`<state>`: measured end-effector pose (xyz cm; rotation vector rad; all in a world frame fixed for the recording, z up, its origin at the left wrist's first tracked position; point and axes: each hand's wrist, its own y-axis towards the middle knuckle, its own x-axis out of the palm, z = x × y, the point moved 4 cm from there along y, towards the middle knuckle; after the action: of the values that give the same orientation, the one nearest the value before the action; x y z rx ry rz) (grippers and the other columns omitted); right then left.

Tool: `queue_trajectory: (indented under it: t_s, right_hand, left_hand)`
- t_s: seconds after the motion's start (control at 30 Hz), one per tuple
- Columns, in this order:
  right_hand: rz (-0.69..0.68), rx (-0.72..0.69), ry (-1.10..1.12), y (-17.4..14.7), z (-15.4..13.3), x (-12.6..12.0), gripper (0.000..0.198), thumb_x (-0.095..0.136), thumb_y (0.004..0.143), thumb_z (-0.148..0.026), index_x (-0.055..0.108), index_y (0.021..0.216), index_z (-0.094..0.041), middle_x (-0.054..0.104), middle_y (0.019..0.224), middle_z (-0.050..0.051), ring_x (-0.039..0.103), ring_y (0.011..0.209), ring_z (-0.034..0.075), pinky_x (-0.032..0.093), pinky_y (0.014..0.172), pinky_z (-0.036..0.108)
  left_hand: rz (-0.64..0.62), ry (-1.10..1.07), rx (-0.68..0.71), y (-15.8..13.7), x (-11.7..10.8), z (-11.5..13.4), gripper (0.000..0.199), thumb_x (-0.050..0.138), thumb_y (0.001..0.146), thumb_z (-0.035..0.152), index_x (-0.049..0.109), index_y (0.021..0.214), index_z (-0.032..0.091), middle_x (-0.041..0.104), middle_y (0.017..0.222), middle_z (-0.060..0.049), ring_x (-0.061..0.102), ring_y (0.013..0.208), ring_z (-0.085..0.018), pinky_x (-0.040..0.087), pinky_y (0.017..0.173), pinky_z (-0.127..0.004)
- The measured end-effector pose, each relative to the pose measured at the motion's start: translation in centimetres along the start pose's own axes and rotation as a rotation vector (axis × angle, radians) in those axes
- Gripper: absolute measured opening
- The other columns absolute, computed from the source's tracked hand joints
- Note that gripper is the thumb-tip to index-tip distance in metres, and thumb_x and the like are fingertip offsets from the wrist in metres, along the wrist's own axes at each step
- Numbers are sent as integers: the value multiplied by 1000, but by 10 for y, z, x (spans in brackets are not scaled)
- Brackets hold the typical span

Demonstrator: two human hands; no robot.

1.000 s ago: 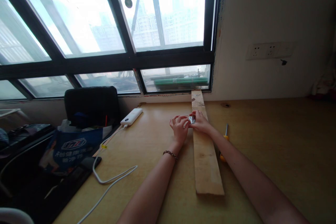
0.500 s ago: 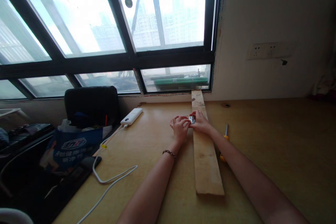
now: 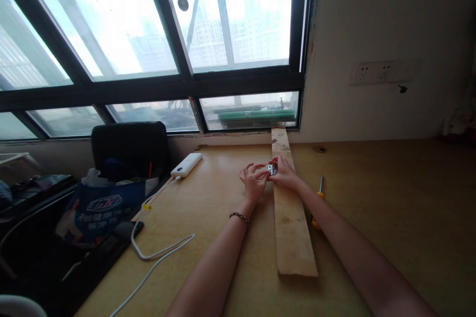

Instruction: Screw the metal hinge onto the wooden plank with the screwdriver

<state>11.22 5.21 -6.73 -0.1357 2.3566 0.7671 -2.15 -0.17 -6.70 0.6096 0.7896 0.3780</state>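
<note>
A small silvery metal fitting (image 3: 272, 169) with holes is held above the wooden board (image 3: 294, 237); its exact kind is too small to make out. My right hand (image 3: 285, 174) grips it from the right, fingers bent around its edge. From the left, my left hand (image 3: 255, 181) pinches its near side between thumb and fingertips, the other fingers raised. Beneath both hands the long, narrow board lies lengthwise on the table. To the right of the board is a screwdriver (image 3: 320, 195) with a yellow and black handle, partly hidden behind my right forearm.
On the table (image 3: 223, 158), a white power bank (image 3: 187, 164) with a white cable (image 3: 163, 255) lies to the left. A black chair (image 3: 128, 146) and a blue bag (image 3: 107, 208) stand beyond the left edge. The window (image 3: 238, 84) and wall bound the far side.
My left fingers have spread slightly and shifted a little at the metal fitting. My right hand, the board and the screwdriver stay where they were.
</note>
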Motion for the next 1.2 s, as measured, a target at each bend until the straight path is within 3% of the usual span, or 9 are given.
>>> queue_trajectory:
  t_s: [0.13,0.23,0.33,0.43,0.53,0.7,0.9,1.2]
  right_hand:
    - [10,-8,0,1,3,1,63,77,47,-32,41,97,-20,55,95,6,50,94,23,41,79,37]
    - [4,-11,-4,1,3,2,67,79,43,-30,41,96,-20,56,97,6,49,96,23,40,81,37]
    - [2,-11,-2,1,2,1,68,80,42,-29,41,96,-20,56,98,6,49,97,23,40,82,37]
    - [6,-5,8,1,2,1,68,80,42,-28,41,97,-20,55,98,6,49,97,23,40,82,37]
    - [10,-2,21,1,3,2,67,79,43,-29,41,98,-20,55,99,6,50,95,23,40,82,37]
    - [11,-14,23,0,3,1,67,80,44,-31,41,97,-20,55,98,6,50,95,23,41,81,38]
    - [4,-22,-11,-1,-1,-2,63,79,46,-33,43,95,-20,56,97,6,49,95,23,41,81,37]
    - [-6,-22,-40,-1,-5,-3,62,78,47,-32,42,96,-18,57,98,7,49,94,23,40,81,36]
  left_hand:
    - [45,-109,-7,0,-1,-5,16,55,76,28,66,87,30,59,105,-1,39,112,-21,20,100,-45]
    - [158,-282,-106,2,4,-19,25,53,76,26,60,100,23,53,112,-6,42,111,-19,29,97,-38]
    - [293,-565,-398,0,17,-43,29,53,74,25,54,102,17,53,109,-10,48,105,-18,36,92,-34]
    - [339,-943,-758,-7,38,-60,23,55,71,25,52,93,16,58,93,-8,57,86,-15,45,77,-30]
    - [307,-1242,-909,-11,49,-61,16,55,69,26,54,82,16,60,78,-4,59,69,-13,46,65,-26]
    - [251,-1393,-897,-11,46,-51,16,60,63,24,54,76,15,60,72,-2,58,62,-11,47,59,-24]
    - [146,-1238,-797,-9,41,-39,21,60,64,24,54,82,16,60,79,-3,59,64,-13,51,58,-28]
    - [127,-1214,-780,-8,43,-41,20,59,64,23,51,81,14,59,75,-4,58,61,-13,52,56,-28]
